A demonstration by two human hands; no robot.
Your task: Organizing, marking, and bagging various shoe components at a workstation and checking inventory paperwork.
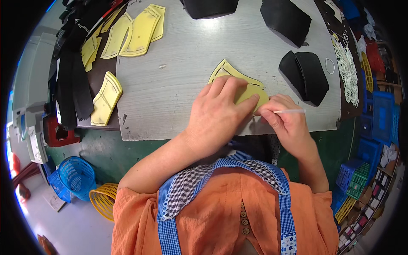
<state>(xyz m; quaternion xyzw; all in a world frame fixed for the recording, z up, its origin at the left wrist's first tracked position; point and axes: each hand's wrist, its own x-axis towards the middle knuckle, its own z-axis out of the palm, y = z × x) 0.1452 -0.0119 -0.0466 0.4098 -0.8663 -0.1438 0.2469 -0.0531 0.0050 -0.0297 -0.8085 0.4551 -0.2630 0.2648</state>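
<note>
My left hand (216, 112) lies spread over a yellow pattern template (251, 90) near the table's front edge, its fingers pressing the template down. The template has dark dashed slots along its edge; part of it is hidden under the hand. In my right hand (287, 123) is a slim pen with a pale, translucent barrel (291, 111), pinched between thumb and fingers. The pen's tip is at the template's lower right edge, by my left thumb. What lies under the template is mostly hidden.
Stacks of black cut pieces (312, 78) lie right and far on the grey board (178, 93). More yellow templates (142, 32) are at the left. White cord loops (346, 72) hang at the right edge. Baskets (76, 176) stand on the floor at the left.
</note>
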